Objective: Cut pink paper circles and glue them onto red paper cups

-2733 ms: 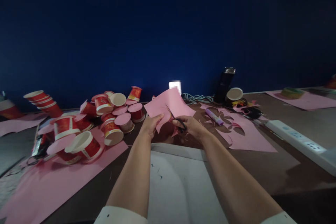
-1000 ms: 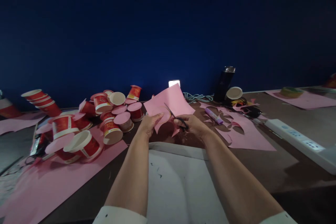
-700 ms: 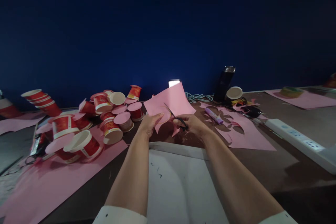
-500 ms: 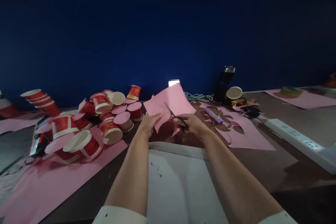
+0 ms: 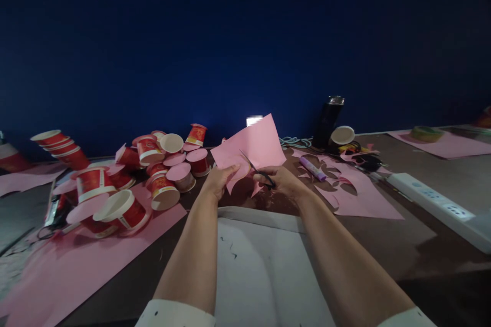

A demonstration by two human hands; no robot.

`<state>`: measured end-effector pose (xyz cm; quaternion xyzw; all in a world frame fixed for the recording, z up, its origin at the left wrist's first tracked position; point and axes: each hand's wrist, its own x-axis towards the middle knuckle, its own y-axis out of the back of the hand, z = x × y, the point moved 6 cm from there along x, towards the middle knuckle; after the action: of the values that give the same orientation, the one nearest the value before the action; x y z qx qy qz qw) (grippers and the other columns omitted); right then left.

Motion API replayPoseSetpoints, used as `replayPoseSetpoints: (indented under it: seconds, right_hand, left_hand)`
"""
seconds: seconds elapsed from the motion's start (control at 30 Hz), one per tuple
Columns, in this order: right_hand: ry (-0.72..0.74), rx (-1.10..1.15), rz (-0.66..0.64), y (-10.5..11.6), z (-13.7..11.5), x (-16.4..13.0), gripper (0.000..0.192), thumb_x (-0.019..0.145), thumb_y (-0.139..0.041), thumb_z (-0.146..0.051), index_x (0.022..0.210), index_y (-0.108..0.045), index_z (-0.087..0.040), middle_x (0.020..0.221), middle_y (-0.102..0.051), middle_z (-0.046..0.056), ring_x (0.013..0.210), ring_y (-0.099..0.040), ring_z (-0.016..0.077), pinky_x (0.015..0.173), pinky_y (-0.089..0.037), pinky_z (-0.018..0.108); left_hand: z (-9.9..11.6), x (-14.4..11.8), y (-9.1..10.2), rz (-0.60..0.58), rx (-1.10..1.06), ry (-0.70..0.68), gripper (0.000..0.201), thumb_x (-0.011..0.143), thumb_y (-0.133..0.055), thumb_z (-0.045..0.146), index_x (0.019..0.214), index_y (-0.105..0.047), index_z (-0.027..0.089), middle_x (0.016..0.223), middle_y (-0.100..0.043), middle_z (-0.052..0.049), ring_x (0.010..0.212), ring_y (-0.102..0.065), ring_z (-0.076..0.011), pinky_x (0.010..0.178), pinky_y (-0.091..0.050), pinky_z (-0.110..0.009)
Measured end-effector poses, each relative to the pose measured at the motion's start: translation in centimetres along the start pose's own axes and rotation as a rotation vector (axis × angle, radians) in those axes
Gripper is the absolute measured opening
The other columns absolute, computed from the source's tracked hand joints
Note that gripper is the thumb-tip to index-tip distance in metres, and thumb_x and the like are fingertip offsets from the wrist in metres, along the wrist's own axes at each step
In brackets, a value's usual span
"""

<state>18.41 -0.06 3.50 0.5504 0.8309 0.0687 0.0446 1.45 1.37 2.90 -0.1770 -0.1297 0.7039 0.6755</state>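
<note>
Between my hands a sheet of pink paper (image 5: 257,140) is raised above the brown table, with a curved cut in its lower edge. My left hand (image 5: 219,180) pinches the sheet's lower left part, thumb on top. In my right hand (image 5: 282,180) are black-handled scissors (image 5: 265,176), fingers wrapped round the handles. The blades point up and left and lie against the paper at the curved cut. Left of my hands are red paper cups (image 5: 164,191), several with pink paper discs (image 5: 178,171) on them.
A purple glue stick (image 5: 312,168) lies on a cut-up pink sheet (image 5: 378,202) to the right. Behind it stands a dark bottle (image 5: 328,120). A white power strip (image 5: 433,204) lies at far right, and a large pink sheet (image 5: 95,271) at left. A blue partition (image 5: 230,46) rises behind.
The raised pink paper has tilted, its upper corner swinging up and to the right. Both hands have stayed nearly in place, with the scissors still at the cut.
</note>
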Motion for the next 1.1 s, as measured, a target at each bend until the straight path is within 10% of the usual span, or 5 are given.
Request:
replayPoseSetpoints:
  seconds: [1.1]
  right_hand:
    - [-0.004,-0.02,0.045,0.59,0.24,0.15,0.051,0.064,-0.072,-0.054,0.094,-0.072,-0.012,0.058,-0.054,-0.001,0.047,-0.044,0.0072,0.043,-0.029,0.021]
  left_hand:
    - [0.43,-0.31,0.05,-0.006,0.02,0.012,0.047,0.049,-0.084,0.023,0.09,-0.069,0.006,0.09,-0.072,-0.015,0.093,-0.066,-0.03,0.083,-0.053,-0.04]
